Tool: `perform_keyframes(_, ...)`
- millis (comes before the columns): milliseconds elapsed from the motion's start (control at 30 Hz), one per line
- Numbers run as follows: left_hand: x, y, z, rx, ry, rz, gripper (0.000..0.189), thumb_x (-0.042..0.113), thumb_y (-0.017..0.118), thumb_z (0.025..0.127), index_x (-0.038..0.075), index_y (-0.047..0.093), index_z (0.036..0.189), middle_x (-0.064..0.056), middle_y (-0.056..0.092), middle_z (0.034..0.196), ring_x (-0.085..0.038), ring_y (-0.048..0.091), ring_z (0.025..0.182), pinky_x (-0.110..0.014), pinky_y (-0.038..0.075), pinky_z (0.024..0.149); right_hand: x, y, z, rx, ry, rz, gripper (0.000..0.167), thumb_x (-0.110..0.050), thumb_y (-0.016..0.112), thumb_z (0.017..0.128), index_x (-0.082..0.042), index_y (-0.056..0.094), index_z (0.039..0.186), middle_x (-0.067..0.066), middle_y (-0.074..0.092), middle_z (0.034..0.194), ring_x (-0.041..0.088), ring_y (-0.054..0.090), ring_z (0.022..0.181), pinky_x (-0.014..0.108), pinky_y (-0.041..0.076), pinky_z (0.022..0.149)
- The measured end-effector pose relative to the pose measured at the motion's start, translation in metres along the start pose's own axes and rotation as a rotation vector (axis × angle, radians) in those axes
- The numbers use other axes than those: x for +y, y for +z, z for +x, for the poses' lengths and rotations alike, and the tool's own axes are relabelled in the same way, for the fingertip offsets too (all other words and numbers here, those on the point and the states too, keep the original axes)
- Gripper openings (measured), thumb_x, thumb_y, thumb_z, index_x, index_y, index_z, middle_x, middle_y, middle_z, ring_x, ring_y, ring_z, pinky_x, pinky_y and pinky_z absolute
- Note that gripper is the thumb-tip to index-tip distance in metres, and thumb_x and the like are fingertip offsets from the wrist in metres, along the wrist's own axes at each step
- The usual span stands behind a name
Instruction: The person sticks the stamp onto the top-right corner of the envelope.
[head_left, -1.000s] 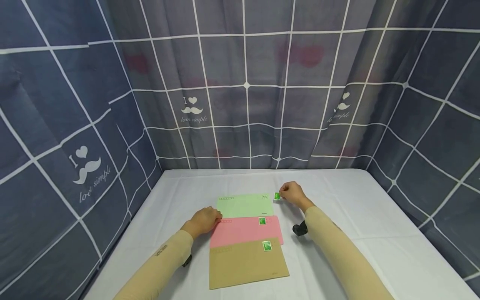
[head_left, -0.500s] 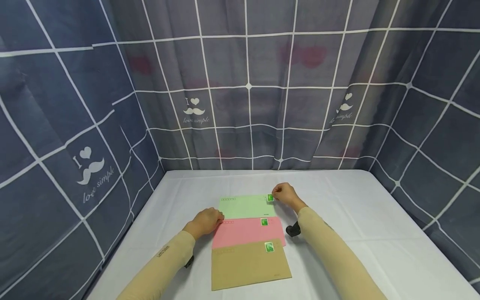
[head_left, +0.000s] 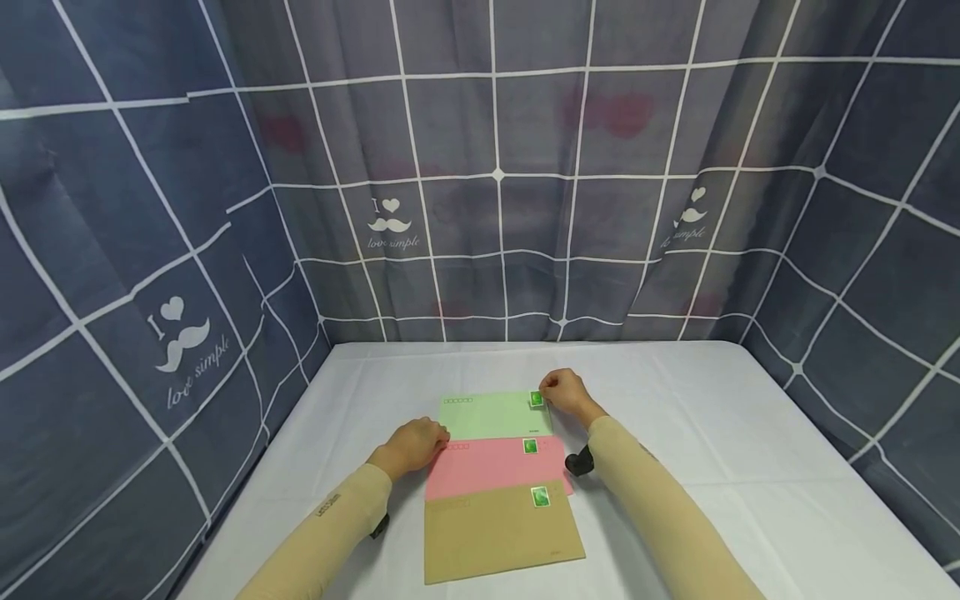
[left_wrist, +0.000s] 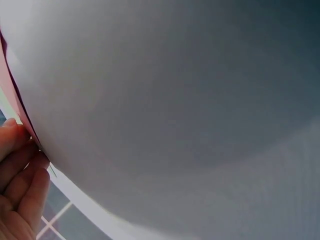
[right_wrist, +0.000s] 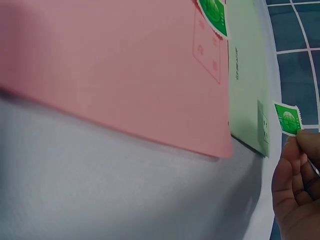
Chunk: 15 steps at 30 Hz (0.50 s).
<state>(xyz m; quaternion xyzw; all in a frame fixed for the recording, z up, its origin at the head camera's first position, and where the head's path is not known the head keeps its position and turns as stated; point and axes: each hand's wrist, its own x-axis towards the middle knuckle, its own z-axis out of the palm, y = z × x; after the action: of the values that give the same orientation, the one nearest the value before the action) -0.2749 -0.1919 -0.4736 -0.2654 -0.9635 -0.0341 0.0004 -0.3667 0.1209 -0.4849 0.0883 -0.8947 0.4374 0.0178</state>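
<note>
My right hand point(head_left: 567, 391) pinches a green postage stamp point(right_wrist: 288, 120) between thumb and fingertip at one corner. In the right wrist view the stamp is raised off the light green envelope point(head_left: 487, 417), close to its printed stamp box point(right_wrist: 265, 127). The fingertips of my left hand point(head_left: 415, 444) rest at the left side, where the green and pink envelopes meet. Below lies the pink envelope point(head_left: 491, 468), bearing a green stamp point(head_left: 530, 446) at its upper right. A brown envelope point(head_left: 498, 537) overlaps its lower edge and carries another stamp point(head_left: 540, 497).
The envelopes lie in a column on a white-covered table point(head_left: 690, 467). Dark grey curtains point(head_left: 532, 200) with white grid lines stand behind and on both sides. A black wrist device point(head_left: 580, 462) sits under my right sleeve.
My right hand has carried the stamp left, from beside the green envelope to over its upper right corner. My left hand stays at the envelopes' left edge.
</note>
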Motion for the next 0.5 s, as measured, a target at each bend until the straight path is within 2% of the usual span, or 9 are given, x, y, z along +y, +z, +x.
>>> perform_keyframes(200,0.001,0.002,-0.003,0.005,-0.019,-0.029,0.013,0.012,0.064,0.098,0.011,0.076,0.092,-0.009,0.076,0.108,-0.027,0.070,0.099,-0.042,0.058,0.093,-0.002,0.002,-0.002,-0.009,0.036,-0.009,0.011,-0.002,0.065,0.090,-0.001,0.073,0.083,0.008,0.069,0.075,0.015,0.060,0.067,0.025,0.048,0.058)
perform_keyframes(333,0.001,0.003,-0.003,0.009,-0.034,-0.051,0.014,0.013,0.065,0.097,0.010,0.078,0.101,-0.012,0.074,0.118,-0.030,0.069,0.111,-0.042,0.057,0.097,0.000,0.008,0.002,-0.008,0.077,-0.008,0.009,-0.003,0.066,0.092,0.001,0.073,0.086,0.009,0.069,0.076,0.014,0.060,0.066,0.023,0.048,0.059)
perform_keyframes(500,0.001,0.001,-0.001,0.013,-0.036,-0.047,0.015,0.013,0.065,0.097,0.009,0.078,0.104,-0.013,0.073,0.120,-0.030,0.069,0.113,-0.042,0.057,0.098,-0.001,0.011,0.004,-0.014,0.064,-0.012,0.011,-0.003,0.066,0.093,0.001,0.073,0.086,0.007,0.067,0.070,0.013,0.058,0.061,0.023,0.046,0.056)
